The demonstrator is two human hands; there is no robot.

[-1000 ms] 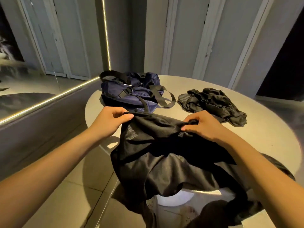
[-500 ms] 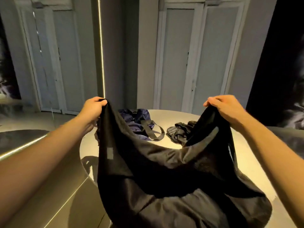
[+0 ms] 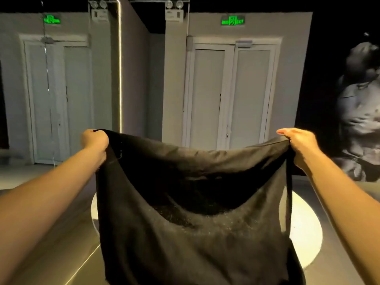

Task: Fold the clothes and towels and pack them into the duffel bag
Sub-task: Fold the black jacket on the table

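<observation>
Way off to the left of the black garment (image 3: 195,202), behind it, a pale double door (image 3: 55,99) can be made out, with a green exit sign (image 3: 51,19) glowing above it. Right above the garment's top left corner, a thin vertical light strip (image 3: 120,68) is seen running up the wall edge. That top left corner is clamped in the left hand (image 3: 95,140), which is curled into a fist with fabric bunched inside. The garment itself is held up in the air and spread wide between the two hands, top edge sagging a bit in the middle, the rest hanging down past the bottom of the view. Behind its upper middle a second double door (image 3: 230,95) is seen, topped by a second green sign (image 3: 232,20). The top right corner is gripped by the right hand (image 3: 298,142), fingers curled over the edge. So the hands are set well apart, each locked on a corner. Lower right of the garment, a lit curve of the round bench (image 3: 304,233) is left showing, mostly hidden by the fabric. Far right of the garment, a grey wall picture of a figure (image 3: 362,112) is seen.
</observation>
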